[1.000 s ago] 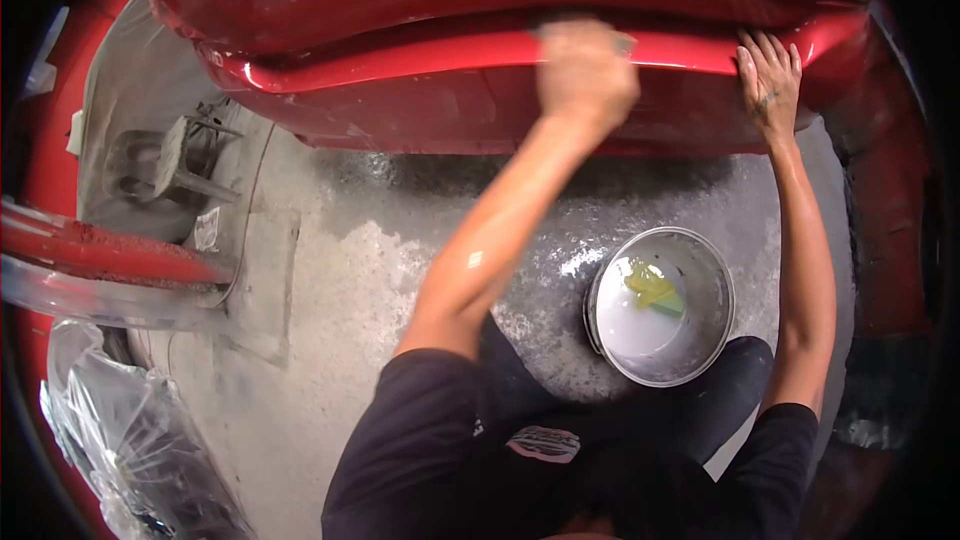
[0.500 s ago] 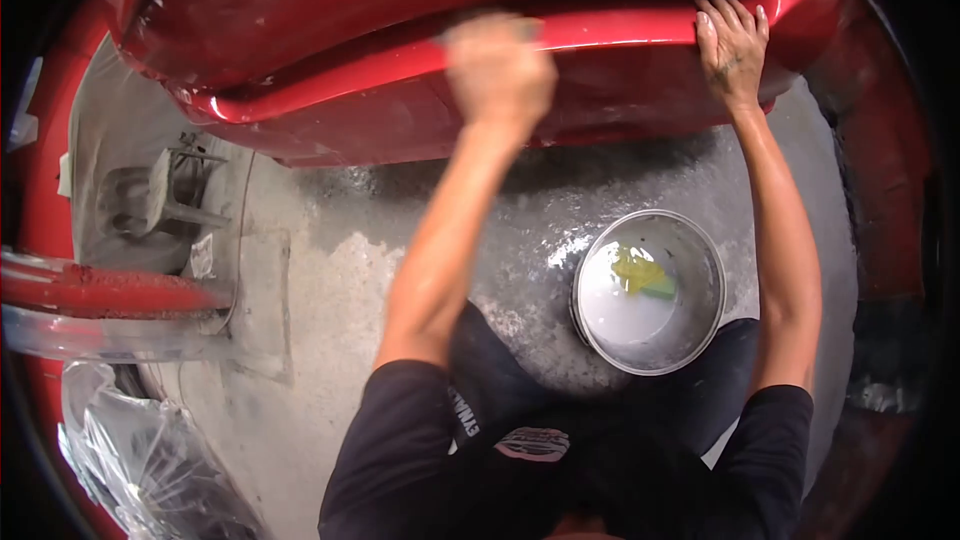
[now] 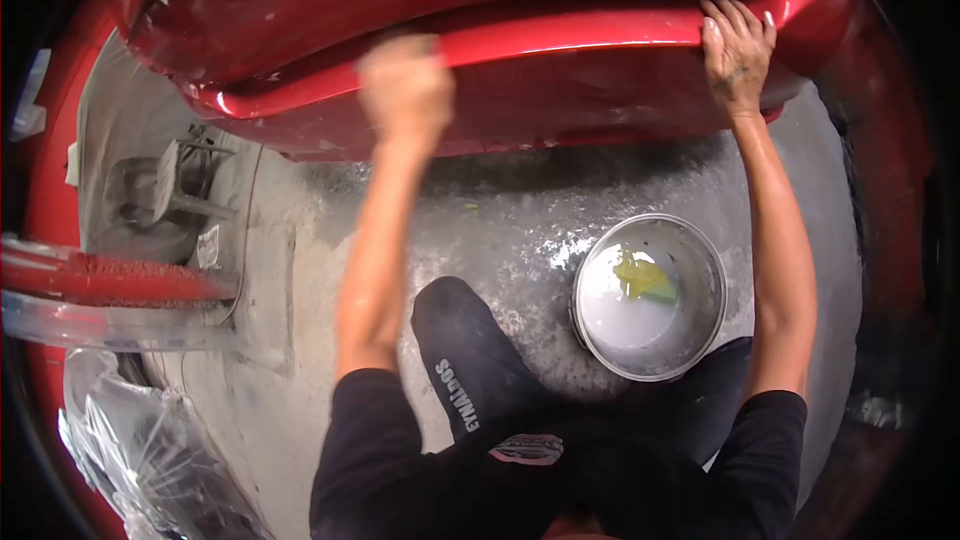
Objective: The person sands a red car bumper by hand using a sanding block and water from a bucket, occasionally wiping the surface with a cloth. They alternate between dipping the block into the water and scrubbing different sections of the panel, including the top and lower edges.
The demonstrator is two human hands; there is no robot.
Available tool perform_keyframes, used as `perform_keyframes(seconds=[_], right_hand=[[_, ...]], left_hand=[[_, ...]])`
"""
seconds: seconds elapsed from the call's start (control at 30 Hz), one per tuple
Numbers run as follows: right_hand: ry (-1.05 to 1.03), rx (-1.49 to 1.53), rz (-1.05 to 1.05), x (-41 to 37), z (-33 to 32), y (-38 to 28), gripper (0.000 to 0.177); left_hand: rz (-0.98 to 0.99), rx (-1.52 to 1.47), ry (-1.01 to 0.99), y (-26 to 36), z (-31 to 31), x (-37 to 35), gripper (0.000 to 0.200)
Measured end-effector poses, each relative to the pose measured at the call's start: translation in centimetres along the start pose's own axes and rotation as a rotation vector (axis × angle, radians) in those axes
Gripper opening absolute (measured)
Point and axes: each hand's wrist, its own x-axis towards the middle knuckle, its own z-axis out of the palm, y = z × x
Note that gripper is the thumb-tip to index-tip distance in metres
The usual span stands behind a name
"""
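From here I can read "EYNALDOS" (image 3: 458,395) on the trouser leg (image 3: 480,345); the shirt emblem (image 3: 527,449) stays illegible.

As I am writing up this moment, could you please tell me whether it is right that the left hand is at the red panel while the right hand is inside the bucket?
One part is wrong: the right hand is not inside the bucket; the head view shows it on the red panel. The left hand is at the panel, as you say.

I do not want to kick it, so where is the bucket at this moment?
In the head view, the bucket stands on the floor right of centre, between the left knee and right forearm.
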Motion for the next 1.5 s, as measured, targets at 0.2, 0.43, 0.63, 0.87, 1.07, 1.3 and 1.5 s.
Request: perform_keyframes(seconds=[0.2,0.43,0.63,0.87,1.07,1.3,1.5], right_hand=[[-0.074,0.056,-0.092,0.4,-1.2,1.2,0.042],[-0.034,0.053,-0.025,-0.4,-0.7,-0.1,0.04],[-0.113,0.08,-0.07,-0.3,-2.2,1.1,0.039],[-0.043,0.014,0.125,0.4,-4.8,9.9,0.044],[-0.205,-0.075,0.108,-2.5,-2.2,10.0,0.032],[0.002,0.24,0.212,-1.0,-3.2,9.8,0.054],[-0.086,0.424,0.466,-1.5,-4.4,7.9,0.057]], left_hand=[[0.042,-0.284,0.203,21.9,4.9,7.5,0.034],[-0.188,-0.084,-0.043,-5.7,-2.5,-2.4,0.033],[-0.108,-0.244,-0.089,21.2,3.5,7.2,0.03],[0.105,-0.228,-0.074,11.9,2.1,2.5,0.036],[-0.04,-0.292,0.033,19.7,4.0,4.9,0.037],[0.331,-0.437,-0.189,28.6,6.0,11.8,0.046],[0.016,-0.158,-0.041,21.8,4.6,5.9,0.047]])
